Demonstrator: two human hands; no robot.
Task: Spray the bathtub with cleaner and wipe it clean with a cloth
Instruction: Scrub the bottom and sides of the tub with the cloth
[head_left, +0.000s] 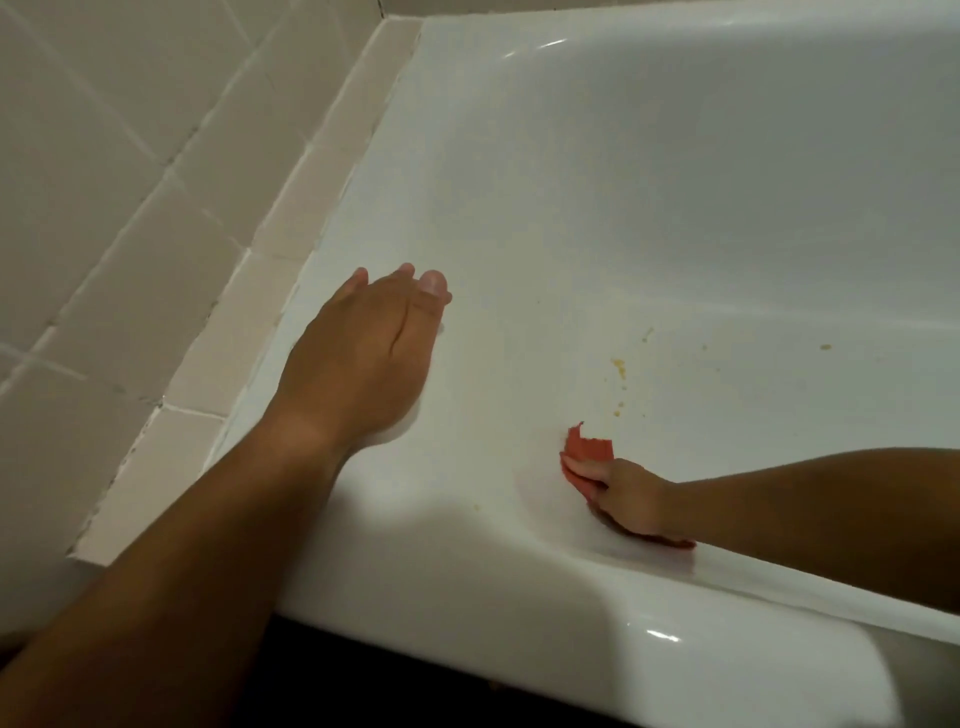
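White bathtub (675, 208), right hand (636, 501) on red cloth (589, 448), its fingers hidden

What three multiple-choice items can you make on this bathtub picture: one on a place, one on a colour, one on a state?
1. Where is the cloth?
A) on the tiled ledge
B) under the right hand, on the inner wall of the bathtub
C) on the floor

2. What colour is the cloth?
A) blue
B) white
C) red-orange

3. How is the left hand?
A) flat and empty on the tub rim
B) gripping a bottle
C) closed in a fist

Answers:
1 B, the cloth shows around the right hand inside the tub.
2 C, its visible corner is red-orange.
3 A, its fingers lie straight on the rim and hold nothing.
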